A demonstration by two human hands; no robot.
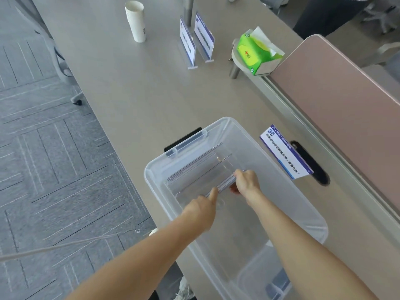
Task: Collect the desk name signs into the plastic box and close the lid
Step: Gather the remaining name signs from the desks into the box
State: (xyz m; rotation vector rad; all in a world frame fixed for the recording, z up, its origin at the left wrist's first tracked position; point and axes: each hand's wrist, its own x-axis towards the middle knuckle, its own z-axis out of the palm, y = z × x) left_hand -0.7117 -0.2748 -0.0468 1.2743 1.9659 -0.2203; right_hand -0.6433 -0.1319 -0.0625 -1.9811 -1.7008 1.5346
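A clear plastic box (287, 191) with a black latch stands open on the desk near its left edge. Both my hands reach inside it. My left hand (203, 210) and my right hand (246, 182) grip the two ends of a clear desk name sign (225, 185), held low in the box beside another clear sign (194, 167) lying at the bottom. A third name sign (283, 151), white and blue, stands just right of the box. Two more signs (187, 43) (204, 35) stand upright at the far end. The lid is not visible.
A white paper cup stack (136, 21) stands far left. A green tissue pack (257, 51) rests on a small round stand. A pink partition (337, 100) runs along the right. A black cable slot (311, 163) lies by the near sign. Carpet floor lies left.
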